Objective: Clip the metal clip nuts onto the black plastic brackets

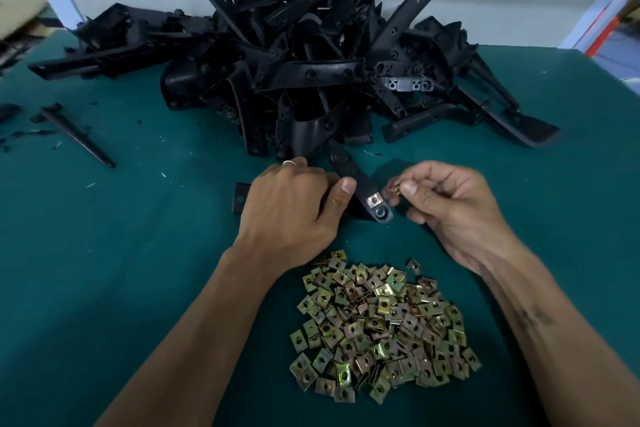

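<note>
Left hand [294, 204] is gripping a black plastic bracket [356, 180] on the green surface [138, 253], one clip nut [374, 199] already seated. Right hand [446, 204] is pinching several loose clip nuts [393, 191] just beside it. Risk: extras dropping, or one going on crooked.

Matt black plastic is seen in the brackets [277, 55], shiny yellowish plated metal in the clip nuts [381, 329], matt green cloth on the table [121, 253].
</note>
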A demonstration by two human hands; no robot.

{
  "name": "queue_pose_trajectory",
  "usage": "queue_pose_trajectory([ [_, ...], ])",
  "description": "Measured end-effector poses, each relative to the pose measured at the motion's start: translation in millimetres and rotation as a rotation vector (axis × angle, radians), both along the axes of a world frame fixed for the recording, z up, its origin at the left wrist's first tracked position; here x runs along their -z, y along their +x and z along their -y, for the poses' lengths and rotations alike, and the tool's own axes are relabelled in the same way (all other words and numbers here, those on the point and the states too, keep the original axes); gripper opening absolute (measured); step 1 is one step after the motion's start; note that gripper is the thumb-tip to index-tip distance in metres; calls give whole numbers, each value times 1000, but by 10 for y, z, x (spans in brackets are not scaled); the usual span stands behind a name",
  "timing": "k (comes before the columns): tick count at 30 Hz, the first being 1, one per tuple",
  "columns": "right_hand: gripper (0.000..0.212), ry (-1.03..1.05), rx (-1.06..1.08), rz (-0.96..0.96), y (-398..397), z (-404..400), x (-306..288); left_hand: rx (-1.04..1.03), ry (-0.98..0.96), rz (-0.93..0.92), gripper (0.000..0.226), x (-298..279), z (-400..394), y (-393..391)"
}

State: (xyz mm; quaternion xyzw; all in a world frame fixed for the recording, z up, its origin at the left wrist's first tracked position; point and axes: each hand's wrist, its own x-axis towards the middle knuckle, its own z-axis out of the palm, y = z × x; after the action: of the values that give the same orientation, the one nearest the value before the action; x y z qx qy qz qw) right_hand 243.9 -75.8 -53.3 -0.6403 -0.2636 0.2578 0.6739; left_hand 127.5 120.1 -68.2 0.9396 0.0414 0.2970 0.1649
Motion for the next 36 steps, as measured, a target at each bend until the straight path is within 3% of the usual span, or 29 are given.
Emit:
queue_pose_trajectory([
  [3, 6, 178, 34, -136, -134, -162, 12, 36, -1, 27, 46, 1, -8, 10],
  [7, 6, 268, 190, -155, -287, -348, -28, 65, -3, 39, 46, 9, -11, 20],
  [18, 28, 249, 279, -31, -365, -443, -40, 63, 42, 29, 54, 18, -11, 9],
  [27, 24, 260, 253, 10, -360, -447, -62, 51, 13, 26, 57, 17, -13, 19],
  [36, 35, 296, 310, -26, -426, -501, -38, 52, 30, 4, 61, 19, -21, 19],
])
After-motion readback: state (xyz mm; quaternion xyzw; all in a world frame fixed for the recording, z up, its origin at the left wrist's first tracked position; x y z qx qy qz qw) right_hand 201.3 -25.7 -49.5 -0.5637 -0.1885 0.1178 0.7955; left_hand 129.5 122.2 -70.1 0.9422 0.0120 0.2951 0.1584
